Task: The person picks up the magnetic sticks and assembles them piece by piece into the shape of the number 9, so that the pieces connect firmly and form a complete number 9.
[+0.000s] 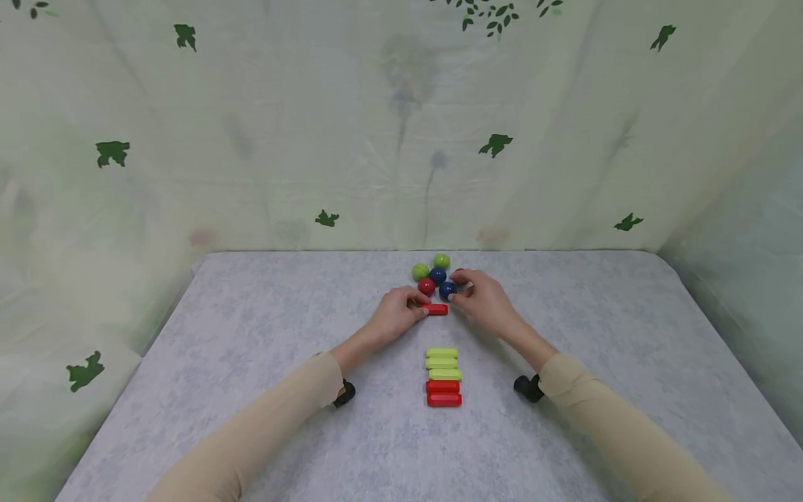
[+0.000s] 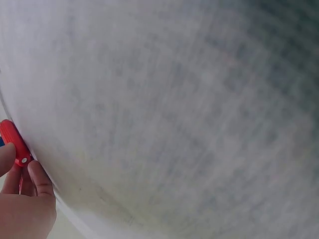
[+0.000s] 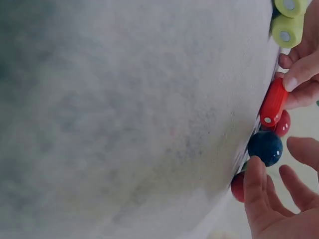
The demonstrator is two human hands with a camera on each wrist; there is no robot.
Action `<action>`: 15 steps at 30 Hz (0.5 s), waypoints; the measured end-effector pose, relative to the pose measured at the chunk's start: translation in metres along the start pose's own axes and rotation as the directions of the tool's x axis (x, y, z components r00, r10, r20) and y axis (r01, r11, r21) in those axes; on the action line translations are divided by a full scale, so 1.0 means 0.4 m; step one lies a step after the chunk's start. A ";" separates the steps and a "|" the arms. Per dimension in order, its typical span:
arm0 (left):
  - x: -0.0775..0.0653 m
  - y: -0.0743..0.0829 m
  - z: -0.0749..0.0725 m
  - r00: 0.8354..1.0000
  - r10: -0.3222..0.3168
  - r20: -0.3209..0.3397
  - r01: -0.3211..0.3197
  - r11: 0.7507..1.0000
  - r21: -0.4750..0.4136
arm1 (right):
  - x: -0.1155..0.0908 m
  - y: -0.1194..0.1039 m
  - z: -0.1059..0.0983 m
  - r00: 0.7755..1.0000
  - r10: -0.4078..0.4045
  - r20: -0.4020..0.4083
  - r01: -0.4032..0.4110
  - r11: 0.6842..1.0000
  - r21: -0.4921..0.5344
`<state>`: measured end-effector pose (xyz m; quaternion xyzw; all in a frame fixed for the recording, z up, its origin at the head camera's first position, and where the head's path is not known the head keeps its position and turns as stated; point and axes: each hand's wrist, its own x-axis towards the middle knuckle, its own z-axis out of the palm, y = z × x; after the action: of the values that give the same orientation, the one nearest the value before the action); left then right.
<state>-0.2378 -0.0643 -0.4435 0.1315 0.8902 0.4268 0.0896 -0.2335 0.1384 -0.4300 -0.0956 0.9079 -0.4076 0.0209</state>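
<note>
My left hand [image 1: 395,314] pinches a short red bar [image 1: 437,309] between thumb and fingers, low over the table. The bar has a small silvery disc in its end, as the left wrist view shows. My right hand [image 1: 488,301] is beside the front dark blue ball [image 1: 448,291], its fingers spread. One fingertip seems to touch that ball [image 3: 265,148] in the right wrist view. A red ball [image 3: 238,186] lies near the right fingers, partly hidden. Close by are another red ball [image 1: 426,286], a second blue ball [image 1: 438,276] and two green balls [image 1: 442,261].
Nearer the front, three yellow-green bars [image 1: 442,364] and two red bars [image 1: 443,399] lie side by side in a column on the grey table [image 1: 263,307]. Behind the far edge hangs a pale curtain [image 1: 351,139] with leaf prints.
</note>
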 end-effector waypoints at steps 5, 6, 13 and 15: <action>0.002 0.001 -0.003 1.000 0.016 0.005 -0.016 1.000 -0.005 | 0.020 -0.004 0.012 0.998 0.027 0.064 -0.023 0.998 -0.052; 0.002 0.002 -0.004 1.000 0.014 0.005 -0.014 1.000 -0.007 | 0.022 -0.005 0.013 0.997 0.035 0.072 -0.030 0.998 -0.058; 0.000 0.003 -0.005 1.000 0.016 0.006 -0.016 1.000 -0.025 | 0.032 -0.001 0.013 0.995 0.018 0.102 -0.010 0.997 -0.080; 0.000 0.002 -0.005 1.000 0.012 0.005 -0.011 0.999 -0.033 | 0.030 0.001 0.011 0.993 0.016 0.114 -0.008 0.997 -0.071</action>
<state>-0.2384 -0.0652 -0.4417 0.1362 0.8819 0.4418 0.0918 -0.2449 0.1332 -0.4326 -0.1139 0.9195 -0.3693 0.0719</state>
